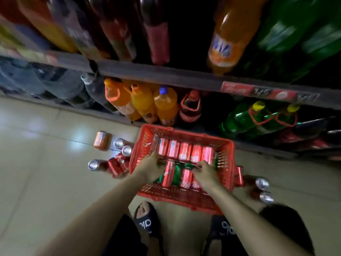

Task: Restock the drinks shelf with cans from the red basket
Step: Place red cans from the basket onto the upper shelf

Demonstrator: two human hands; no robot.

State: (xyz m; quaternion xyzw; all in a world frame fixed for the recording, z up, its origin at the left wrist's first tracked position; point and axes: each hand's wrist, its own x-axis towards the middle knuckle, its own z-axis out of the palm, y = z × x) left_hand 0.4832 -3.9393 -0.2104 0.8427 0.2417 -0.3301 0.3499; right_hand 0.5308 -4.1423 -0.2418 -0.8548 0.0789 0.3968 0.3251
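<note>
The red basket point(227, 163) stands on the floor against the bottom shelf. It holds a far row of red cans point(185, 150) and a near row of red and green cans point(177, 174). My left hand point(150, 168) reaches in at the basket's left middle, fingers curled down among the cans. My right hand point(206, 173) reaches in at the right middle, fingers curled too. A thin dark bar point(180, 162) runs between the two hands. Blur hides whether either hand grips it or a can.
Loose cans point(102, 141) lie on the tiled floor left of the basket, and more cans point(262, 182) lie to its right. The bottom shelf holds orange bottles point(142, 104), a cola bottle point(190, 109) and green bottles point(243, 121). A shelf edge point(147, 71) overhangs. My feet point(145, 220) are just behind the basket.
</note>
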